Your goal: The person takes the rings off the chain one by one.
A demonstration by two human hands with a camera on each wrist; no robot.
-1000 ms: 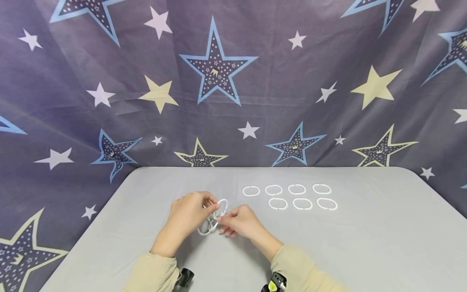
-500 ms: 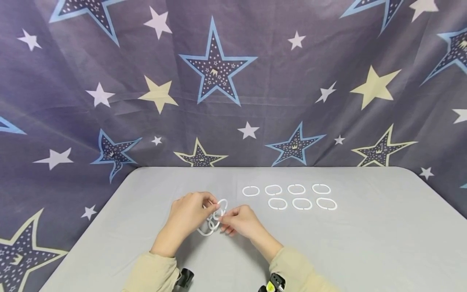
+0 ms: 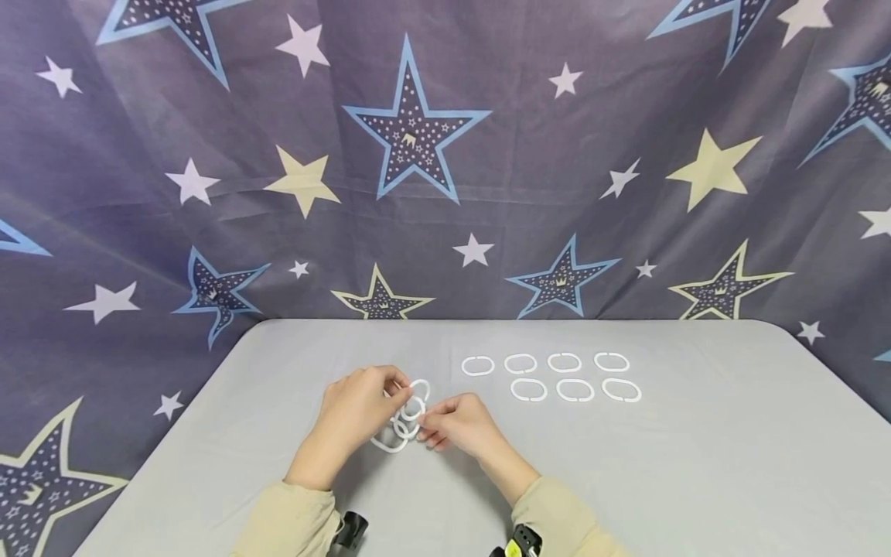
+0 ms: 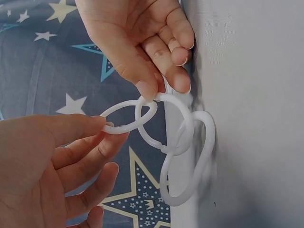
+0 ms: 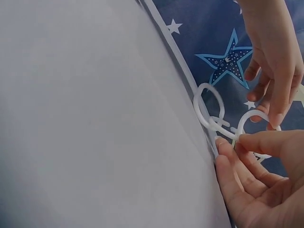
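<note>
Between the two hands hangs a short chain of linked white plastic oval rings, each apparently with a small split. My left hand (image 3: 356, 408) pinches the end ring (image 4: 127, 128) between thumb and fingertips. From the other side my right hand (image 3: 461, 422) pinches the middle ring (image 4: 189, 124), which passes through the end one. A third ring (image 4: 209, 137) dangles below it, linked to the middle ring. The chain is held above the table near its left-centre part. Fingers hide part of the rings in the head view.
Several loose white split rings (image 3: 478, 375) lie in two rows on the grey table (image 3: 696, 472), to the right of and beyond the hands. A dark cloth with printed stars (image 3: 487, 178) hangs behind the table's far edge.
The chain has shifted slightly left, and its middle ring has turned to show more of its loop. Both hands keep their pinch and have barely moved.
</note>
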